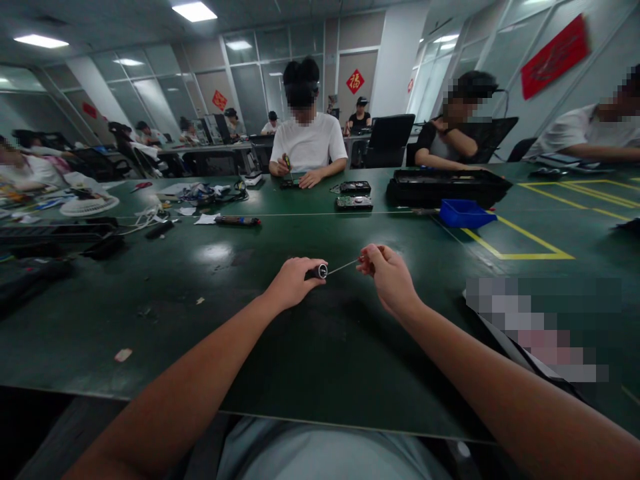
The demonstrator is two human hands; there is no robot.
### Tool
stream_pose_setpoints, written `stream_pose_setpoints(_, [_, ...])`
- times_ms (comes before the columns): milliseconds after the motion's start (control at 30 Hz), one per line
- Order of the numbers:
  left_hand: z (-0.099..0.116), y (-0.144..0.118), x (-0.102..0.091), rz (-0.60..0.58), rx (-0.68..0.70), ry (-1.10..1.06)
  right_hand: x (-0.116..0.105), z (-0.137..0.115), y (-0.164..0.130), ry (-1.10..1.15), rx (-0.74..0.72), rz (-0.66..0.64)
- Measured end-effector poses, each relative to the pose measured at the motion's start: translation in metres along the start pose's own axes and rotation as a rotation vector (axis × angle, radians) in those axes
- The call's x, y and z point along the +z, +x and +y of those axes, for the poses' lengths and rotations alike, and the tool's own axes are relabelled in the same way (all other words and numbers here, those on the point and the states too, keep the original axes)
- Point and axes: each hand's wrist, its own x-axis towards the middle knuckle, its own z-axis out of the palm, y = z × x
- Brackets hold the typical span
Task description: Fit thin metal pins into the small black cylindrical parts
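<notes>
My left hand is closed round a short black cylinder, its ringed, pale-rimmed end facing right. A thin metal rod slants up from that end to my right hand, whose fingers pinch it. Whether the rod's tip touches the cylinder or goes into it, I cannot tell. What sits inside the right fingers is mostly covered by them. Both hands are just above the green tabletop, in the middle of the view.
Ahead lie two hard drives, a long black casing and a blue bin. A dark tool and cables lie left. A flat blurred item is at right. Across the table a person works with a screwdriver.
</notes>
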Motion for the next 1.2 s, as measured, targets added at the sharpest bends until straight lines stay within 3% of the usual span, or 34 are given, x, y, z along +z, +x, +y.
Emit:
stream_pose_setpoints(300, [0.002, 0.0, 0.004, -0.009, 0.043, 0.067, 0.0, -0.01, -0.009, -0.259, -0.236, -0.061])
stream_pose_setpoints(767, [0.003, 0.0, 0.003, -0.038, 0.005, 0.057, -0.005, -0.016, -0.009, -0.556, -0.263, -0.028])
stream_pose_setpoints(933, [0.005, 0.0, -0.001, 0.041, -0.099, -0.178, -0.005, -0.02, -0.009, -0.579, -0.257, -0.009])
stream_pose_setpoints(1200, [0.004, 0.008, -0.004, 0.188, -0.321, -0.875, -0.007, -0.019, -0.009, -0.578, -0.279, -0.009])
